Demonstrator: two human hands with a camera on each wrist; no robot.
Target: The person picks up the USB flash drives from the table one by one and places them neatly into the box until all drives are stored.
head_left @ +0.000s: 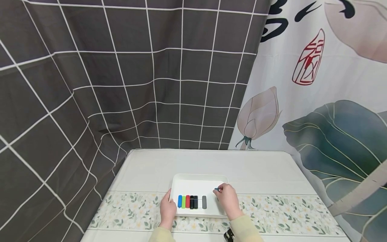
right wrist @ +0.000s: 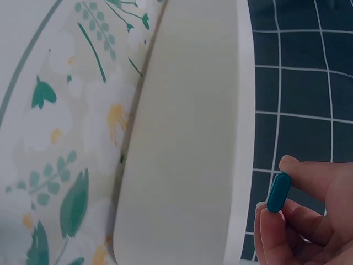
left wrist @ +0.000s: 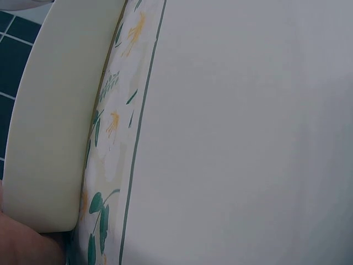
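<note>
A shallow white tray (head_left: 199, 183) lies on the table. My left hand (head_left: 168, 207) grips its left side, thumb near the rim; in the left wrist view only a bit of that hand shows at the tray's corner. Between thumb and fingers, my right hand (head_left: 227, 198) pinches a small blue stick with rounded ends (right wrist: 279, 192), above the tray's right part. Inside the tray stands a row of small sticks: blue (head_left: 179, 201), green (head_left: 183, 202), red (head_left: 187, 202), two black ones (head_left: 194, 202), a whitish one (head_left: 200, 202) hard to make out, and grey (head_left: 204, 202).
A white cloth with a floral band (head_left: 278, 211) covers the table (head_left: 257, 171). Behind and to the left hangs a dark grid curtain (head_left: 166, 67); a lotus-printed curtain (head_left: 272, 67) hangs at the right. Near the right sleeve is a small black object (head_left: 228, 235), partly hidden.
</note>
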